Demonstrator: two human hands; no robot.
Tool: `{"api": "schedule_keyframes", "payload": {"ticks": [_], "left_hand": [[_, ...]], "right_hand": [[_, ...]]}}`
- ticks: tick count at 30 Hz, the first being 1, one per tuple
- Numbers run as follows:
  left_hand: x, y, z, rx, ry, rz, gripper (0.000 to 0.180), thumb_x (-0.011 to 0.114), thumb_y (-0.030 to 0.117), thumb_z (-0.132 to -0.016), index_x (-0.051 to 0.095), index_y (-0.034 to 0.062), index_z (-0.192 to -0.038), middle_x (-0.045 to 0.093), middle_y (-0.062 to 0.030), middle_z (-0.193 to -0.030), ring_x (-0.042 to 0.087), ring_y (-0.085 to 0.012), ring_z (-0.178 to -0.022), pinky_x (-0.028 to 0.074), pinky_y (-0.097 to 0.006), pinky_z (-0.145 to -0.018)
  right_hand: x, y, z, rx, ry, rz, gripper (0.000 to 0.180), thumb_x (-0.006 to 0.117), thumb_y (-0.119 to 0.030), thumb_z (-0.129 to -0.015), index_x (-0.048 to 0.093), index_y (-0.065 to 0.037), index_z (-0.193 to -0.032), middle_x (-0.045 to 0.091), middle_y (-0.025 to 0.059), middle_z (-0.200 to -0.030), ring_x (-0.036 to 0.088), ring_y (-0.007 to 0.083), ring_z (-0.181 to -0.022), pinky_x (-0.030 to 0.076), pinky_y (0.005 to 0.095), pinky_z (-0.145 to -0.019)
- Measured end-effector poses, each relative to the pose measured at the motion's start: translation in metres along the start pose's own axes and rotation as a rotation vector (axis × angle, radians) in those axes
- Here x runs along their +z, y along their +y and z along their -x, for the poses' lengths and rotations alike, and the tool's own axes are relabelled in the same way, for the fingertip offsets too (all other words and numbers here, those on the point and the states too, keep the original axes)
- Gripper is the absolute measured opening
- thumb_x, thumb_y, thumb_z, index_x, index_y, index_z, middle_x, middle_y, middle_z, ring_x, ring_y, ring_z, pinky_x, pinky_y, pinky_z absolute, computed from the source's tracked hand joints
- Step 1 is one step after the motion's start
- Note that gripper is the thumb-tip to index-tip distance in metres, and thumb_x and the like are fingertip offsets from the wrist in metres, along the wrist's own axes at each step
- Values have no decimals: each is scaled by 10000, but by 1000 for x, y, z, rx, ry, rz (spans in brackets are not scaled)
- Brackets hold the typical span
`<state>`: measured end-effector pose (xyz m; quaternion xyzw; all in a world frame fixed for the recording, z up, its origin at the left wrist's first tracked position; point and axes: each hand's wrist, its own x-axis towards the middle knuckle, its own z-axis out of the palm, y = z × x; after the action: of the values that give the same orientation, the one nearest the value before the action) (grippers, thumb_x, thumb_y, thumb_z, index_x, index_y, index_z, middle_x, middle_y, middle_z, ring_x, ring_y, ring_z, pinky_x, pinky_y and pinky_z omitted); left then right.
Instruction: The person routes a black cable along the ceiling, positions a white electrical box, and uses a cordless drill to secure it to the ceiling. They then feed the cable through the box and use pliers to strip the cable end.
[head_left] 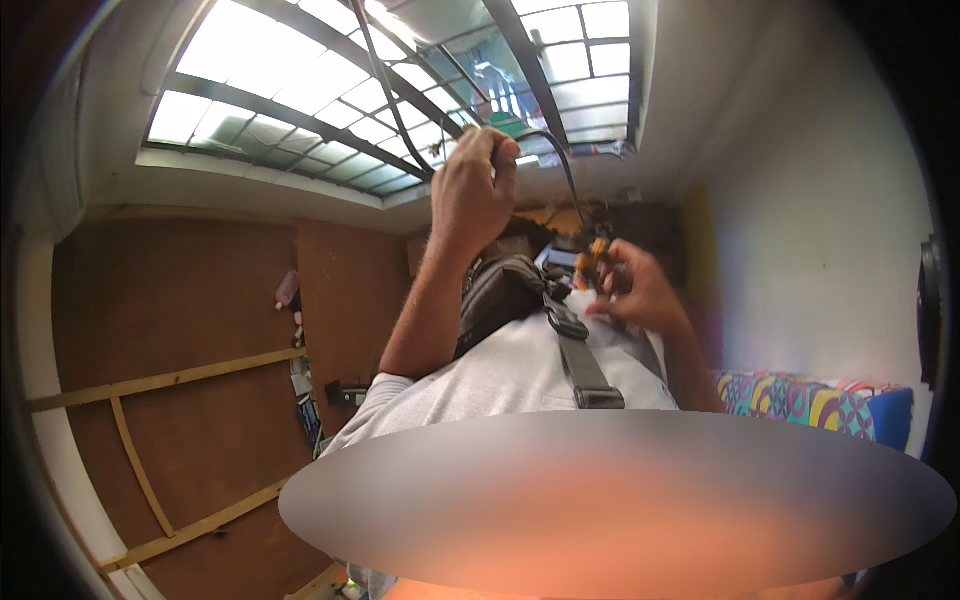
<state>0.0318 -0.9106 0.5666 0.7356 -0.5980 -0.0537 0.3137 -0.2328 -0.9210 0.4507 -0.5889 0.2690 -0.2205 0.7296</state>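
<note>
My left hand (475, 190) is raised in front of the window, its fingers closed in a pinch around a black cable (555, 150). One stretch of the cable comes down from above to the hand; another arcs out to the right and drops away. Thin frayed strands show beside the knuckles. Lower and to the right, my right hand (645, 290) has its fingers curled about a small orange-and-black hand tool (592, 265). Blur hides the tool's exact kind. A white patch (580, 302) shows near my right thumb.
A barred window (290, 70) spans the top. Brown boards with wooden battens (170, 380) stand at left, a pale wall (820, 260) at right. Below that wall is a colourful patterned cloth (800, 400). A dark bag (495, 300) and buckled strap (580, 360) lie against my shirt.
</note>
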Motion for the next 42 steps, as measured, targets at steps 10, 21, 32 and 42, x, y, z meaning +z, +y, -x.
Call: {"api": "schedule_keyframes", "payload": {"ticks": [10, 21, 32, 42], "left_hand": [[3, -1, -3, 44, 18, -9, 237, 598, 259, -1078, 676, 37, -1048, 701, -154, -1018, 690, -382, -985, 532, -481, -867], [0, 0, 1, 4, 9, -17, 331, 588, 340, -1097, 716, 42, -1027, 741, -163, -1035, 711, -373, -974, 532, -474, -879], [-6, 4, 9, 24, 15, -34, 302, 600, 322, -1090, 712, 50, -1021, 745, -144, -1022, 713, -366, -970, 531, -472, -876], [-3, 9, 21, 126, 63, -74, 238, 599, 270, -1078, 698, 58, -1042, 726, -126, -1008, 718, -351, -938, 541, -457, -836]], "right_hand": [[-3, 36, 20, 122, -134, 431, 747, 771, -454, -931, 566, 57, -1436, 586, 281, -1450, 541, 404, -1383, 408, 442, -1168], [-2, 32, -12, -35, 106, -260, 454, 570, -384, -1090, 667, -14, -1334, 717, 67, -1063, 641, 108, -884, 522, 273, -755], [25, -24, -56, 56, -23, -42, 390, 655, -280, -1088, 594, -6, -1358, 683, 88, -1046, 669, 107, -830, 603, 256, -539], [52, -34, -79, -129, 120, -71, 409, 670, -237, -1070, 613, 1, -1398, 671, 143, -1145, 671, 166, -897, 564, 320, -738]]}}
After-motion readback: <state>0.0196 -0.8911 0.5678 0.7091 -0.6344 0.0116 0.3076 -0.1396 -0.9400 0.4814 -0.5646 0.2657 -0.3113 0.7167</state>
